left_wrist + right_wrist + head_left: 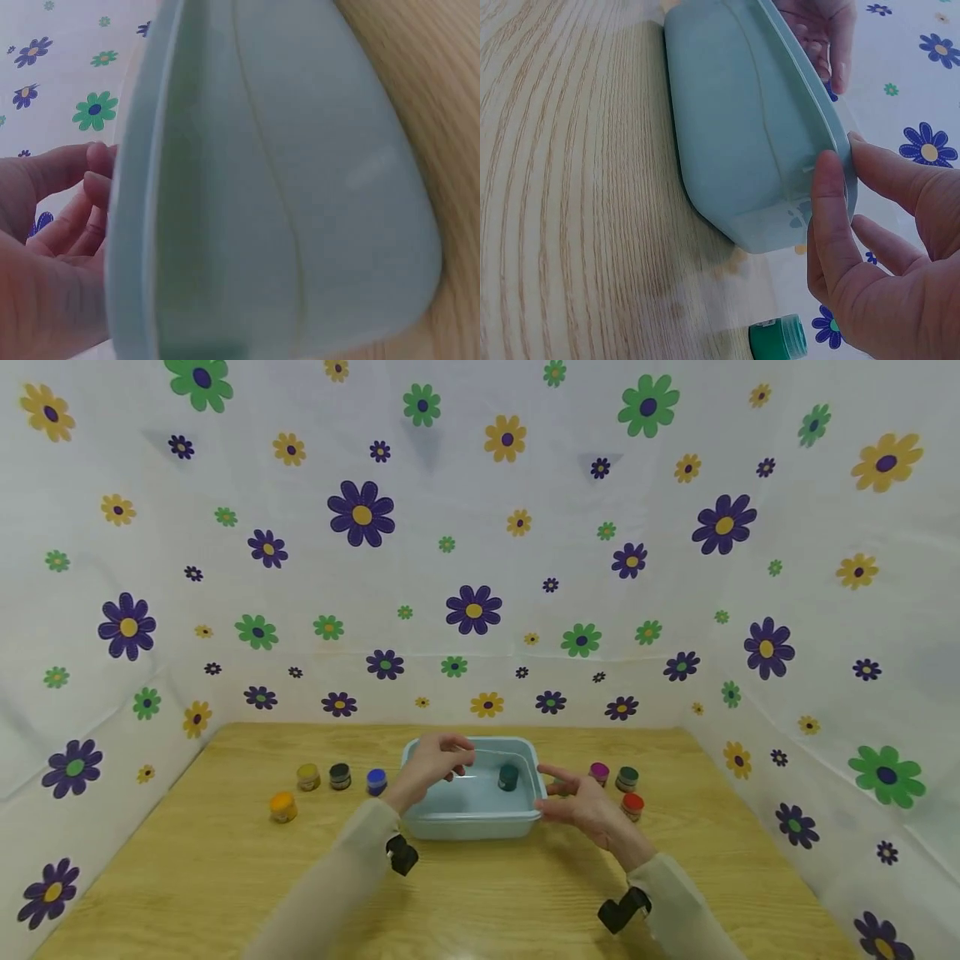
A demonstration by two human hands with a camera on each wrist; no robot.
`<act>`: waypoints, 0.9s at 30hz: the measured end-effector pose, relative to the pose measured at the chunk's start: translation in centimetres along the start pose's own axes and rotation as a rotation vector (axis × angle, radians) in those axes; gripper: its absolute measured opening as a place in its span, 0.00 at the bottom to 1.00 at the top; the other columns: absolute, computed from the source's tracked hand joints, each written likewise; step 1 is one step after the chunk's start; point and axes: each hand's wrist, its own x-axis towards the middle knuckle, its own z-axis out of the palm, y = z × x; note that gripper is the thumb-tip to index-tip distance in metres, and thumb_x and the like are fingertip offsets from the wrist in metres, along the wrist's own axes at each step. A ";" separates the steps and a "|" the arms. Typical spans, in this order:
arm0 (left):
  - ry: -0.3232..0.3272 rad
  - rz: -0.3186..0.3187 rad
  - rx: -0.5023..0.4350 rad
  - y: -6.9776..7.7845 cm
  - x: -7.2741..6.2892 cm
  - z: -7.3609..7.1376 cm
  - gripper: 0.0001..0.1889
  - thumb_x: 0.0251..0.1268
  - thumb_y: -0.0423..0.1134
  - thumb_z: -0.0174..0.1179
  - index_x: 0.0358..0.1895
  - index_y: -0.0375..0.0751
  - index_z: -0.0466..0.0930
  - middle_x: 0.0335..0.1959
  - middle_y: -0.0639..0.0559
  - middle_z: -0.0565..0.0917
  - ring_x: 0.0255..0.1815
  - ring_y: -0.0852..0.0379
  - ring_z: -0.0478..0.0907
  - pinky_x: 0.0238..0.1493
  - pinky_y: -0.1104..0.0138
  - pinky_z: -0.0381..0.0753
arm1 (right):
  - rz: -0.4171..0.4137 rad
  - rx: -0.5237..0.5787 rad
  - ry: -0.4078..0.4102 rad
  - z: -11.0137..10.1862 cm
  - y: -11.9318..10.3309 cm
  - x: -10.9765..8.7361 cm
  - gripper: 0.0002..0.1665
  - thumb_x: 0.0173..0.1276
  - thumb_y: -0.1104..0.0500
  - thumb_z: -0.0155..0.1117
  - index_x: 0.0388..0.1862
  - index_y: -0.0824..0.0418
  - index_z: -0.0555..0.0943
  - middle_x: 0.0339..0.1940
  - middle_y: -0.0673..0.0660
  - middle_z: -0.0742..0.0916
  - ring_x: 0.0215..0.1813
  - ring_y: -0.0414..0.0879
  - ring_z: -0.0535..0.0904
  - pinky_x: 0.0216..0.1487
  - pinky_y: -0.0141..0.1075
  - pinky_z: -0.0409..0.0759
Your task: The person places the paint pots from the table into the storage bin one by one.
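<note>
A light blue plastic tub (472, 827) stands on the table in front of me. Inside it, toward the right end, sits a small dark green paint jar (508, 777). My right hand (588, 808) holds the tub's right end; in the right wrist view, its digits lie on both sides of the rim (845, 161). Above the tub's left end is my left hand (435, 766), its fingers loosely bent and nothing showing between them. From the left wrist, those fingers (71, 225) appear beyond the tub's rim and are partly hidden by it.
Left of the tub stand yellow (308, 777), black (340, 776), blue (377, 782) and orange (283, 807) jars. To the right are magenta (598, 773), dark green (627, 779) and red (632, 807) ones. A green jar (776, 339) stands near the tub's right end. Flowered cloth surrounds the table.
</note>
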 end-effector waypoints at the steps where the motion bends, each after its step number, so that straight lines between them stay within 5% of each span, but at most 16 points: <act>1: -0.006 0.006 0.009 -0.1 0.0 -0.4 0.14 0.68 0.38 0.61 0.52 0.34 0.82 0.40 0.39 0.86 0.29 0.55 0.79 0.29 0.66 0.78 | -0.001 0.003 0.001 -0.1 0.0 0.0 0.41 0.61 0.64 0.72 0.73 0.58 0.68 0.57 0.69 0.76 0.45 0.49 0.81 0.51 0.43 0.85; 12: 0.044 0.009 -0.012 -1.6 0.2 -4.3 0.13 0.70 0.40 0.60 0.51 0.36 0.81 0.35 0.44 0.85 0.24 0.58 0.70 0.22 0.71 0.66 | -0.004 0.034 -0.014 -0.1 0.1 0.2 0.41 0.62 0.65 0.71 0.73 0.58 0.67 0.57 0.69 0.75 0.46 0.50 0.80 0.52 0.42 0.85; 20: 0.094 -0.043 0.014 -3.3 -0.1 -6.8 0.12 0.71 0.39 0.58 0.51 0.38 0.81 0.39 0.40 0.85 0.26 0.58 0.72 0.25 0.70 0.69 | 0.008 0.040 0.007 0.1 0.1 0.0 0.41 0.61 0.66 0.71 0.73 0.58 0.68 0.57 0.68 0.75 0.44 0.49 0.81 0.49 0.40 0.86; 27: 0.089 -0.078 0.043 -4.6 -0.5 -8.7 0.16 0.72 0.43 0.57 0.56 0.38 0.78 0.46 0.42 0.85 0.38 0.56 0.81 0.38 0.64 0.79 | 0.000 0.033 0.000 0.1 0.2 0.2 0.41 0.61 0.66 0.71 0.73 0.58 0.68 0.57 0.68 0.75 0.44 0.49 0.82 0.50 0.41 0.85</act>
